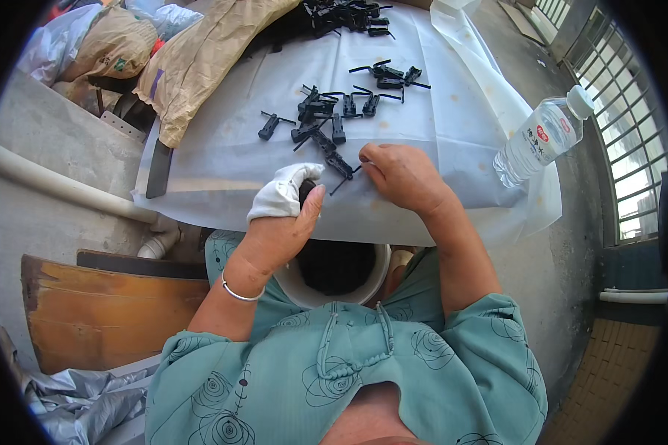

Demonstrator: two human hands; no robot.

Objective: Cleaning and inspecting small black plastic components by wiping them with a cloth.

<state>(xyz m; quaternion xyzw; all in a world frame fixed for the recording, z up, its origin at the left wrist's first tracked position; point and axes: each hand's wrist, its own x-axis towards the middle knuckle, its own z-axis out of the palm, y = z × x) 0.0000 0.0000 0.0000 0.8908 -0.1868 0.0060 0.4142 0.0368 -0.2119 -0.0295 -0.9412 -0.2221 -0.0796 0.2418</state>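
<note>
My left hand (283,206), its fingers wrapped in white cloth like a glove and its thumb bare, is closed on a small black part (305,191) that is mostly covered by the fingers. To its right, my right hand (399,173) is bare, with thumb and forefinger pinched together above the table's near edge. Whatever lies between those fingertips is too small to make out. Just left of them, a black plastic clip-like piece (339,165) with thin arms lies on the sheet, one arm pointing toward the fingertips. Several similar black pieces (315,110) are scattered beyond both hands.
White plastic sheeting (223,163) covers the table. A clear water bottle (539,139) lies tilted at the right. Brown paper (200,70) and a dark bar (159,169) are at the left. Under the near edge, a white bucket (382,271) holds dark contents. More black pieces (341,15) are heaped at the back.
</note>
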